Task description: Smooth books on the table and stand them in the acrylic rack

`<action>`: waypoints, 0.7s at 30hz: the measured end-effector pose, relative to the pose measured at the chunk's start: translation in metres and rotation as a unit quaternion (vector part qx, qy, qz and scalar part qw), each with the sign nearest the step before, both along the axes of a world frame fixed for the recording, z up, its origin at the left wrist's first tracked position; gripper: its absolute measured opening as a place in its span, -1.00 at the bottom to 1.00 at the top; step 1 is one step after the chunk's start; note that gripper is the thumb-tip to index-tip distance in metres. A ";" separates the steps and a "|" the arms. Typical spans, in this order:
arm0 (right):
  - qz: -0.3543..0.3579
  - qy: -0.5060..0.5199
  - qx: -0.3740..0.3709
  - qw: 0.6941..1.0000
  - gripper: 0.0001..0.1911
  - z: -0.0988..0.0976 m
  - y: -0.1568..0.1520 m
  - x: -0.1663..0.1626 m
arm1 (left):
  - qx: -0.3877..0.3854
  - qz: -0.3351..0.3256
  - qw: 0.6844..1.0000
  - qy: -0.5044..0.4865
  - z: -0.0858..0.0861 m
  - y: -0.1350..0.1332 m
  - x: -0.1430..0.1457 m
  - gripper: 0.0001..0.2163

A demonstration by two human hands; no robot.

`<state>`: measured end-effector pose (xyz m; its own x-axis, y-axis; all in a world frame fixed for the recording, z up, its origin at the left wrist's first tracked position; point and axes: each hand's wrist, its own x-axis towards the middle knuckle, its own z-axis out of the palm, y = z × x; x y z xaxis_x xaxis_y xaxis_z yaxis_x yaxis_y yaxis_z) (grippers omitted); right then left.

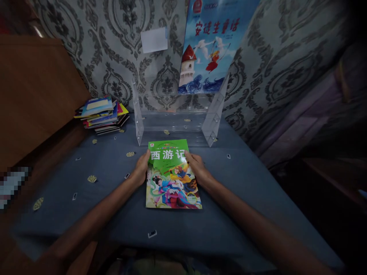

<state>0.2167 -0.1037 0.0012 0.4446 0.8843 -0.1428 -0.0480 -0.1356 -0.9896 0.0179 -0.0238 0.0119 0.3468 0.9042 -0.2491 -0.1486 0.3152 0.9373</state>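
A green picture book (173, 173) with white Chinese characters and two painted figures faces up above the table's middle. My left hand (142, 167) grips its left edge, with the thumb at the cover's side. On the opposite edge my right hand (197, 168) is closed, its thumb over the upper right of the cover. Most fingers of both hands are hidden behind the book. Just beyond the book stands a clear acrylic rack (172, 124) with stepped shelves and two upright side panels.
A stack of books (104, 114) sits at the back left of the blue-grey tablecloth (114, 214). Behind the rack, a blue book poster (210, 49) and a white paper (154, 40) are against the patterned wall. A brown wooden panel (34, 88) borders the left side.
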 end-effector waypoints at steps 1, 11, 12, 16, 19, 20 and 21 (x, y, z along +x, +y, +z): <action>0.001 -0.022 0.001 1.000 -0.47 -0.002 0.001 0.003 | 0.040 0.006 0.999 0.015 -0.001 0.001 -0.001 -0.51; -0.042 -0.295 0.052 0.953 -0.65 -0.002 -0.016 0.022 | 0.300 -0.079 0.930 0.195 -0.014 0.020 -0.012 -0.58; -0.041 -0.316 0.052 0.946 -0.66 -0.001 -0.018 0.021 | 0.330 -0.078 0.915 0.217 -0.015 0.021 -0.013 -0.60; -0.042 -0.377 0.037 0.924 -0.65 0.002 -0.020 0.018 | 0.430 -0.065 0.847 0.306 -0.018 0.019 -0.016 -0.61; -0.055 -0.439 -0.003 0.897 -0.66 0.000 -0.020 0.017 | 0.472 -0.068 0.792 0.382 -0.019 0.017 -0.018 -0.66; -0.061 -0.460 -0.011 0.886 -0.67 -0.001 -0.020 0.017 | 0.481 -0.070 0.777 0.399 -0.019 0.016 -0.019 -0.67; -0.067 -0.478 -0.012 0.876 -0.68 -0.002 -0.020 0.017 | 0.489 -0.072 0.766 0.411 -0.019 0.015 -0.019 -0.69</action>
